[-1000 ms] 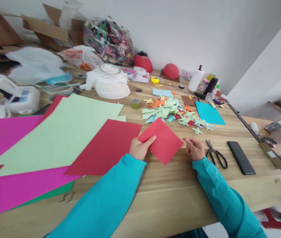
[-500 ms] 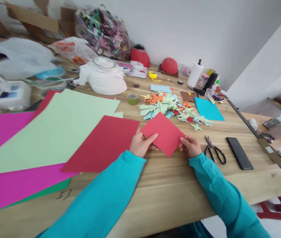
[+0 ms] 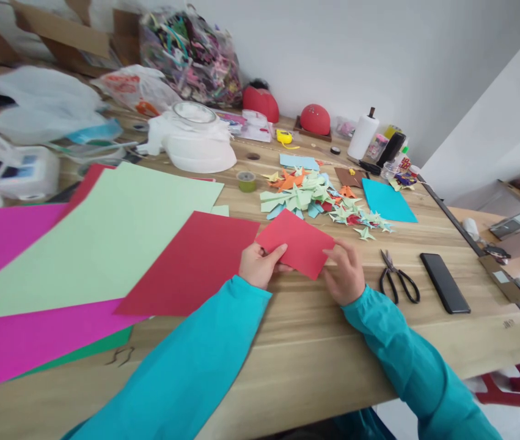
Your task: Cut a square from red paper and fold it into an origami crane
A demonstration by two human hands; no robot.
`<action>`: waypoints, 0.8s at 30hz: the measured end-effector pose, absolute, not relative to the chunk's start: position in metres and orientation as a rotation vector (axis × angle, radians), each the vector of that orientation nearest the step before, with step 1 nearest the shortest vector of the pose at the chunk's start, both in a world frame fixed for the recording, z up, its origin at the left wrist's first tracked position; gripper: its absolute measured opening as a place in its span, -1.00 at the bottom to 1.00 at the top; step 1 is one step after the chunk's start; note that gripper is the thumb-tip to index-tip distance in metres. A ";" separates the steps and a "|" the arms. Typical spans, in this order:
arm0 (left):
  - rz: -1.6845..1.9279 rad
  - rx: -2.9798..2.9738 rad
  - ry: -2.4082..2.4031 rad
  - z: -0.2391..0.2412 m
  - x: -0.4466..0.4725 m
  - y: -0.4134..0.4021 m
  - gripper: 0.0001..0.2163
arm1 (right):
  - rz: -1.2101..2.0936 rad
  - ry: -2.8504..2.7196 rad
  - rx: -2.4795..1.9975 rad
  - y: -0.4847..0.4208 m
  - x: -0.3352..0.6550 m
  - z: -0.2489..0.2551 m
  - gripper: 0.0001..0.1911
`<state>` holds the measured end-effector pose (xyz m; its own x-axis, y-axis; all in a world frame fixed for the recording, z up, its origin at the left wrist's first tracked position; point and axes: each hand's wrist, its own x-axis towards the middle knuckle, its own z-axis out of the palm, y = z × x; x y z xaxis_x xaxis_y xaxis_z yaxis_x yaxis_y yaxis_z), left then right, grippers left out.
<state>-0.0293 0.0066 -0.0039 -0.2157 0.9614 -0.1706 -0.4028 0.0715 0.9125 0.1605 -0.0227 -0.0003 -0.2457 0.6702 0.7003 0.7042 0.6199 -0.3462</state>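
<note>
A square of red paper (image 3: 294,241) is held up over the wooden table, tilted, between my two hands. My left hand (image 3: 260,264) pinches its left corner, thumb on top and fingers underneath. At the right edge, the fingers of my right hand (image 3: 346,272) close on the paper, the index finger on the upper side. A larger sheet of dark red paper (image 3: 195,263) lies flat just left of my left hand. Behind the square is a pile of folded paper pieces (image 3: 305,192) in pale green, orange and blue. Black-handled scissors (image 3: 397,278) lie right of my right hand.
A black phone (image 3: 445,283) lies beyond the scissors. Large pale green sheets (image 3: 104,238) and magenta sheets (image 3: 53,348) cover the left side. Farther back are a roll of tape (image 3: 246,181), a blue sheet (image 3: 388,200), a yellow tape measure (image 3: 285,137) and a bulging plastic bag (image 3: 190,58).
My right hand has shifted left along the red square's right edge and changed its grip, its fingers now more raised. The square has tilted slightly. My left hand keeps its hold.
</note>
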 end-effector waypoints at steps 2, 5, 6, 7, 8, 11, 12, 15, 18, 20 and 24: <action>1.450 0.686 1.131 -0.004 -0.029 0.006 -0.58 | -0.177 -2.097 -1.003 -0.025 0.158 0.001 -0.71; 1.420 0.691 1.123 -0.004 -0.028 0.006 -0.59 | -0.249 -2.098 -0.955 -0.025 0.158 0.001 -0.79; 1.410 0.692 1.121 -0.004 -0.028 0.006 -0.59 | -0.246 -2.082 -0.954 -0.024 0.159 0.000 -0.79; 1.402 0.694 1.119 -0.004 -0.028 0.006 -0.60 | -0.236 -2.072 -0.953 -0.023 0.160 0.000 -0.79; 1.397 0.695 1.118 -0.004 -0.028 0.005 -0.60 | -0.222 -2.072 -0.950 -0.023 0.160 0.000 -0.80; 1.391 0.700 1.122 -0.005 -0.028 0.005 -0.61 | -0.187 -2.074 -0.953 -0.021 0.162 -0.002 -0.80; 1.390 0.704 1.124 -0.005 -0.028 0.005 -0.61 | -0.181 -2.073 -0.954 -0.021 0.162 -0.002 -0.80; 1.396 0.729 1.134 -0.007 -0.029 0.006 -0.60 | -0.159 -2.052 -0.970 -0.023 0.160 -0.002 -0.76; 1.417 0.754 1.126 -0.010 -0.030 0.007 -0.58 | -0.072 -1.934 -1.068 -0.024 0.160 0.000 -0.67; 1.428 0.792 1.123 -0.012 -0.030 0.006 -0.58 | 0.014 -1.801 -1.126 -0.023 0.161 0.000 -0.64; 1.461 1.031 1.132 -0.009 -0.029 0.001 -0.65 | 0.068 -1.625 -1.172 -0.019 0.164 0.002 -0.69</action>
<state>-0.0293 0.0006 -0.0088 -0.1582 0.9860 0.0532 -0.1945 -0.0840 0.9773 0.1643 -0.0192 0.0017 0.0646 0.7038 0.7075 0.6423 0.5133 -0.5692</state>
